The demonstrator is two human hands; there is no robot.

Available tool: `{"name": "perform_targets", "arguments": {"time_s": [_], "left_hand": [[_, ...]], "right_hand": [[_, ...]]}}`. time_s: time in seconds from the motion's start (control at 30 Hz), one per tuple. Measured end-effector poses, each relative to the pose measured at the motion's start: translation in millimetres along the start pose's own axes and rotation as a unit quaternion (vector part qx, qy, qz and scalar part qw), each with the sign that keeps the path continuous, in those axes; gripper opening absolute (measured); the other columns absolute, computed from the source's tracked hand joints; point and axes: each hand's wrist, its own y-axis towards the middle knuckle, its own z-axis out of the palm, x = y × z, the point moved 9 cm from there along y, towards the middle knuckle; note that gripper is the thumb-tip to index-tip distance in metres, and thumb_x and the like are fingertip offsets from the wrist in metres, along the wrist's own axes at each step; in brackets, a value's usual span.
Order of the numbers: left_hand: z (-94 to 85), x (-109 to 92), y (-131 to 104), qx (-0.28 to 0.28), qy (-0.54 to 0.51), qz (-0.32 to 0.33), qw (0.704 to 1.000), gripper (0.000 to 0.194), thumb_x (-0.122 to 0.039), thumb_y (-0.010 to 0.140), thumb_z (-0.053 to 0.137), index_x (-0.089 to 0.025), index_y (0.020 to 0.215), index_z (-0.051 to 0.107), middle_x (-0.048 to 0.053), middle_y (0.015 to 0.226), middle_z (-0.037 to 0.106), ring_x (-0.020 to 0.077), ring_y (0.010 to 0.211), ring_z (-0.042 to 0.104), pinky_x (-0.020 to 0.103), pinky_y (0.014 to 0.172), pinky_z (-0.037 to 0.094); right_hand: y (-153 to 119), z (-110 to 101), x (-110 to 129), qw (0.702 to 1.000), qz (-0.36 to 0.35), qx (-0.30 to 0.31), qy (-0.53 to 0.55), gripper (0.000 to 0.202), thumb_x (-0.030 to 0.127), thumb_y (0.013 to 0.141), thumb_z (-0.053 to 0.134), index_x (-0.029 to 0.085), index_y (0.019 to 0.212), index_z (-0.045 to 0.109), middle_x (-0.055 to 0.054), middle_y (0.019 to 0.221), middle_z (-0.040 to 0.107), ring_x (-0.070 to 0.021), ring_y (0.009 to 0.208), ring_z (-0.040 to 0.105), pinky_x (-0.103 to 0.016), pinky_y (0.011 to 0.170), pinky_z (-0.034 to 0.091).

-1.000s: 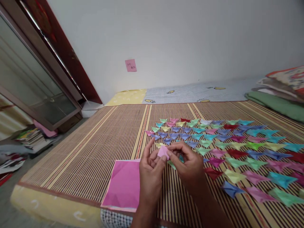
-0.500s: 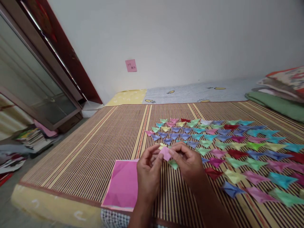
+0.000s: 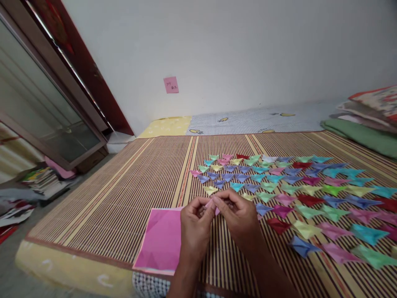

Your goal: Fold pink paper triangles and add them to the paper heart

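A small folded piece of pink paper (image 3: 216, 210) is pinched between both hands, just above the striped mat (image 3: 118, 194); the fingers cover most of it. My left hand (image 3: 197, 223) grips it from the left, thumb and fingertips closed. From the right, my right hand (image 3: 238, 215) holds it, its thumb meeting the left thumb. Beside my left wrist lies a stack of square magenta paper (image 3: 159, 238), partly behind that hand. Beyond and to the right of my right hand, folded paper pieces in many colours sit in rows, among them a yellow one (image 3: 210, 190) and a dark red one (image 3: 278, 226).
Folded bedding (image 3: 356, 134) and a patterned cushion (image 3: 378, 103) are piled at the far right. A pink note (image 3: 171, 85) is stuck on the white wall (image 3: 235, 54). Books (image 3: 43, 180) are stacked low at the left, below a glass-panelled door (image 3: 52, 95).
Both hands have closed further round the pink paper, and less of it shows. Their fingertips have come together. The folded pieces on the mat stay where they were.
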Motion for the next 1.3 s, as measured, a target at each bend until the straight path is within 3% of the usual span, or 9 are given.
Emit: {"name": "perform_targets", "arguments": {"time_s": [0.13,0.27,0.37,0.47,0.6,0.7,0.87,1.1,1.3], "left_hand": [[6.7,2,-1,0.026,-0.001,-0.011,1.0,0.024,-0.035,0.081,0.08,-0.015,0.075,0.068,0.001,0.069,0.066,0.0142,0.067,0.061,0.022,0.064,0.048],[2.8,-6,0,0.046,-0.026,0.003,0.999,0.015,-0.03,0.087,0.075,-0.019,0.094,0.068,0.001,0.078,0.07,0.0147,0.072,0.065,0.023,0.07,0.051],[7.3,-11,0,0.119,-0.004,0.016,0.993,0.011,-0.026,0.089,0.072,-0.019,0.096,0.072,0.002,0.081,0.071,0.015,0.077,0.067,0.024,0.075,0.052],[9.4,-8,0,0.156,-0.001,0.008,0.988,0.015,-0.023,0.084,0.077,-0.019,0.098,0.075,0.0,0.076,0.068,0.0121,0.071,0.063,0.02,0.069,0.048],[1.5,-6,3,0.121,0.003,0.02,0.992,0.015,-0.023,0.083,0.079,-0.02,0.098,0.078,0.0,0.075,0.069,0.0103,0.069,0.061,0.018,0.065,0.047],[-7.1,-9,6,0.093,-0.003,0.03,0.995,0.015,-0.024,0.081,0.081,-0.019,0.095,0.079,0.001,0.075,0.071,0.012,0.07,0.065,0.02,0.068,0.051],[-20.2,-16,9,0.056,-0.003,0.06,0.997,0.012,-0.026,0.081,0.081,-0.02,0.091,0.08,0.002,0.08,0.076,0.0142,0.073,0.07,0.022,0.071,0.055],[-22.6,-24,7,0.043,0.023,0.118,0.992,0.003,-0.023,0.084,0.078,-0.021,0.084,0.08,0.001,0.08,0.075,0.0136,0.076,0.069,0.021,0.072,0.055],[-21.4,-25,7,0.045,0.045,0.118,0.991,0.004,-0.023,0.086,0.076,-0.022,0.087,0.079,0.001,0.082,0.075,0.014,0.078,0.069,0.021,0.073,0.054]], "right_hand": [[1,-3,-8,0.999,0.022,-0.006,0.022,0.016,0.03,0.09,0.067,0.02,0.077,0.069,0.001,0.067,0.067,-0.0152,0.061,0.061,-0.026,0.059,0.048],[5,-12,-28,0.993,0.079,-0.03,0.078,0.02,0.036,0.084,0.072,0.019,0.075,0.069,0.001,0.064,0.065,-0.0146,0.058,0.058,-0.025,0.055,0.047],[8,-11,-34,0.99,0.099,-0.019,0.098,0.023,0.04,0.082,0.075,0.018,0.077,0.071,-0.001,0.068,0.067,-0.0149,0.062,0.059,-0.025,0.058,0.047],[8,-10,-32,0.987,0.105,-0.023,0.118,0.027,0.043,0.081,0.077,0.018,0.075,0.07,0.001,0.065,0.063,-0.013,0.059,0.056,-0.024,0.055,0.046],[6,-5,-28,0.982,0.11,-0.013,0.154,0.023,0.041,0.083,0.077,0.019,0.089,0.073,0.001,0.069,0.065,-0.0107,0.055,0.054,-0.022,0.05,0.045],[6,-4,-21,0.982,0.08,0.015,0.172,0.018,0.035,0.087,0.075,0.023,0.101,0.074,0.0,0.078,0.069,-0.0124,0.063,0.063,-0.024,0.059,0.053],[3,6,-13,0.978,0.062,0.088,0.178,0.009,0.027,0.087,0.076,0.024,0.095,0.075,-0.003,0.088,0.075,-0.0167,0.082,0.072,-0.03,0.079,0.059],[4,2,4,0.994,-0.025,0.063,0.089,0.002,0.024,0.088,0.075,0.023,0.088,0.077,-0.002,0.085,0.073,-0.0178,0.083,0.07,-0.032,0.077,0.055],[5,1,14,0.994,-0.068,0.058,0.057,0.007,0.02,0.09,0.071,0.023,0.084,0.074,-0.001,0.084,0.07,-0.0173,0.083,0.068,-0.031,0.075,0.053]]}}
